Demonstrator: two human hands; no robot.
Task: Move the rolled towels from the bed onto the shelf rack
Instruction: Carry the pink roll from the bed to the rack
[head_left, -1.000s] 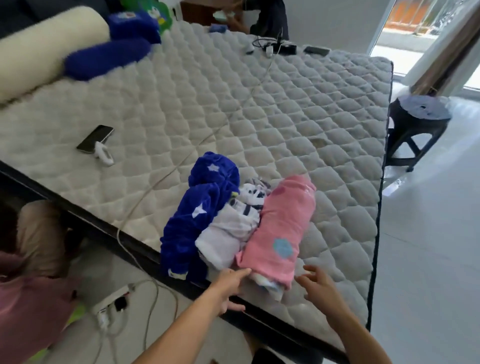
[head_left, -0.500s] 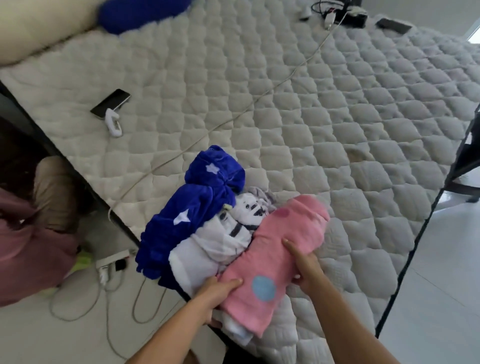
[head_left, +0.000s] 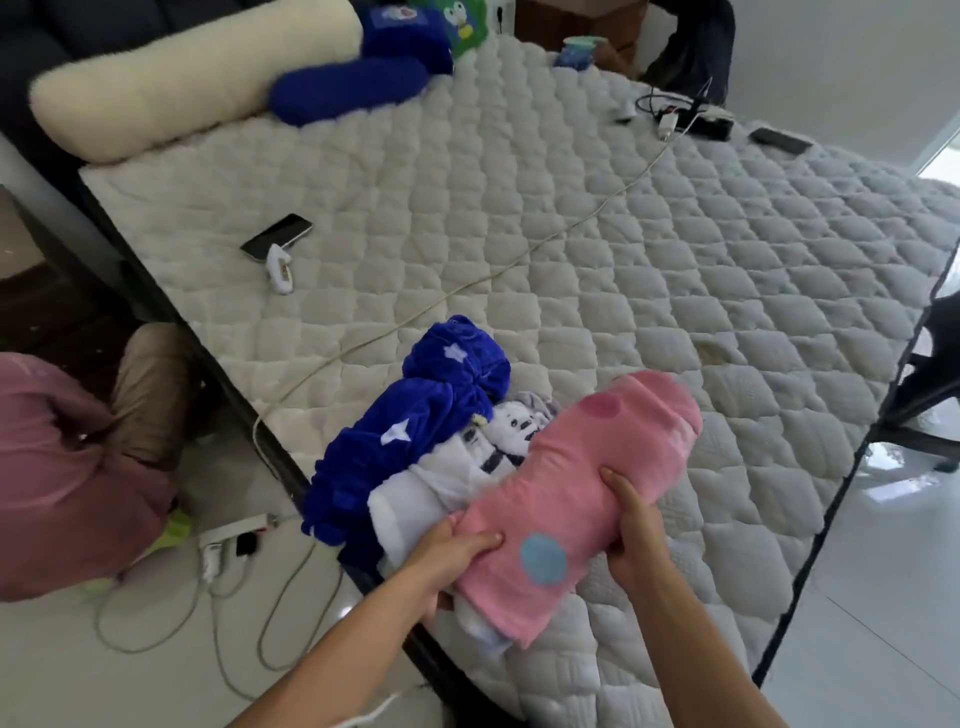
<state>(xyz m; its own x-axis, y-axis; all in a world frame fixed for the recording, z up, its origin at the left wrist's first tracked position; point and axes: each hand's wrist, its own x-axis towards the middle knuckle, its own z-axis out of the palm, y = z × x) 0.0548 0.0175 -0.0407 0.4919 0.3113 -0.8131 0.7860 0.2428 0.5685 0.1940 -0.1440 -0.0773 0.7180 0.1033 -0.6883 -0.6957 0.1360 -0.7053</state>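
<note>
Three rolled towels lie side by side at the near corner of the quilted mattress (head_left: 623, 249). The pink rolled towel (head_left: 576, 483), with blue and magenta spots, is the rightmost. My left hand (head_left: 452, 558) grips its near left side, and my right hand (head_left: 631, 530) grips its right side, thumb on top. A white rolled towel (head_left: 431, 493) with dark markings sits in the middle. A blue rolled towel (head_left: 410, 421) with white stars lies on the left. No shelf rack is in view.
A phone (head_left: 278, 236) and a small white device (head_left: 280, 267) lie on the bed, crossed by a white cable (head_left: 519, 265). A cream bolster (head_left: 192, 78) and a blue pillow (head_left: 348, 88) sit at the head. A person in pink (head_left: 67, 467) crouches left; a dark stool (head_left: 930, 384) stands right.
My hands have closed around the pink towel and its far end has risen off the mattress. The view has tilted up, showing more of the bed head.
</note>
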